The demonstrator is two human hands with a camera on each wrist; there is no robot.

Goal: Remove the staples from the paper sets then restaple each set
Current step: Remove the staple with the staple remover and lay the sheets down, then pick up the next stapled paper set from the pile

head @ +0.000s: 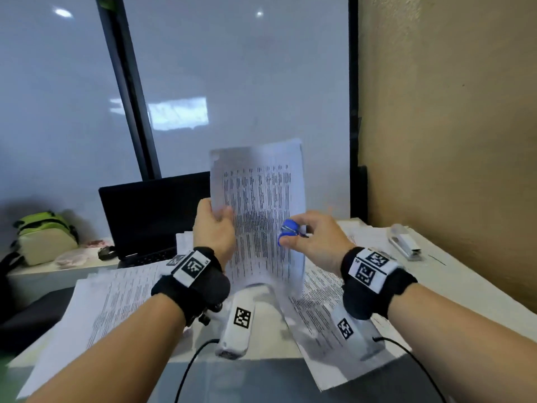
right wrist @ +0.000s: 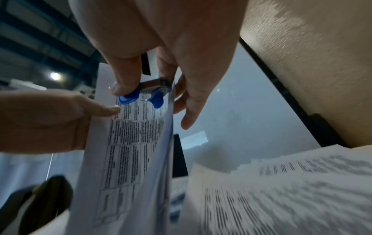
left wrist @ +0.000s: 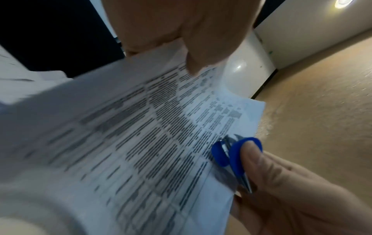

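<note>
I am seeing the left hand (head: 213, 228) gripping the left edge of a paper set (head: 261, 216), thumb on the printed face, holding it upright above the desk (head: 453, 274). The right hand (head: 315, 239) is pinching a blue staple remover (head: 290, 229) between thumb and forefinger, right at the sheet's right edge. The other fingers of that hand are reaching behind the paper.

The held set is standing clear of the glass partition (head: 232, 82) behind it, and its bottom edge is curling just above the loose papers (head: 122, 292) spread over the desk. The tan wall (head: 450, 112) is closing off the right side. A stapler (head: 405, 242) is lying near that wall, well apart from both hands. A laptop (head: 154, 216) is sitting open behind the left hand, with a green bag (head: 43, 237) on a lower surface further left.

The left wrist view is showing the remover's metal jaws lying against the sheet's margin, which the head view blurs. The right wrist view is showing 2 blue grips with the thumb pressing 1 of them, and the sheet nearly edge-on.
</note>
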